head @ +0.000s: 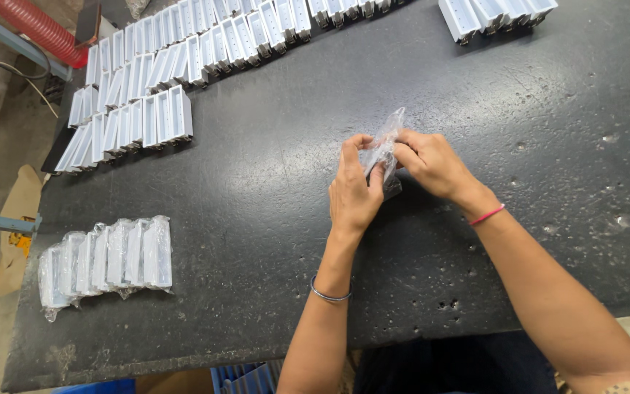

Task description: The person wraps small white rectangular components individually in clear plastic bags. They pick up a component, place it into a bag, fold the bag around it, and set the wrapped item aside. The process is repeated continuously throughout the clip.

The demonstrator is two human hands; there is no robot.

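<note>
Item: clear plastic bag (pixel 383 149), thin and crinkled, held above the middle of the desk (pixel 271 219) between both hands. Its upper end sticks up past the fingertips; its lower end hangs down to the desk surface. What it contains cannot be told, as the hands cover most of it.

Left hand (pixel 353 193): back of the hand toward the camera, fingers (pixel 349 149) curled closed on the left side of the bag. A thin metal bangle (pixel 327 295) sits on the forearm.

Right hand (pixel 432 164): comes in from the right, fingers pinched on the right side of the bag, touching the left hand's fingertips. A red thread band (pixel 487 214) circles the wrist.

Desk: dark, pitted and scuffed slab, filling most of the view.

Near left of desk: row of bagged white parts (pixel 107 259), each in clear wrap, standing side by side, well apart from the hands.

Far left of desk: rows of unwrapped white channel-shaped parts (pixel 147 95), standing close together and running on toward the far edge.

Far right corner: smaller group of white parts (pixel 494 13), partly cut off by the frame.

Beyond the desk, far left: red ribbed hose (pixel 38 29) on the floor; near left, a piece of brown cardboard (pixel 16 226).
</note>
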